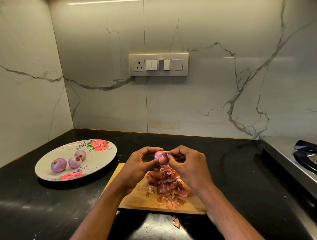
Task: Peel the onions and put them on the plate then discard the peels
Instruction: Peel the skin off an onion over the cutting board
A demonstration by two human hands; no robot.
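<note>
A small purple onion (pixel 161 155) is held up in the air above the far end of a wooden cutting board (pixel 139 201), between the two hands. The left hand (pixel 141 165) curls around it from the left and below, thumb pressed against the near side of the bulb and fingertips arched over its top. The right hand (pixel 186 164) meets it from the right, its fingertips pinching a flap of dry skin at the onion's upper right edge. The bulb's exposed face looks smooth and glossy, with a bit of brownish skin clinging on the right.

Directly beneath the hands, a heap of reddish-brown peels (pixel 165 186) lies on the cutting board, spreading toward its near edge. One loose peel scrap (pixel 176 222) sits off the board on the black tabletop (pixel 35 205), just in front of it.

To the left of the board, well apart from the hands, a round plate (pixel 102 153) with pink rose patterns rests on the tabletop. Three peeled onions (pixel 75 161) lie on it, grouped near its left-centre, close to one another.

At the right edge, a steel stove (pixel 301 158) with a black burner ring stands on the tabletop. Behind everything rises a marble wall carrying a switch panel (pixel 157 64).
</note>
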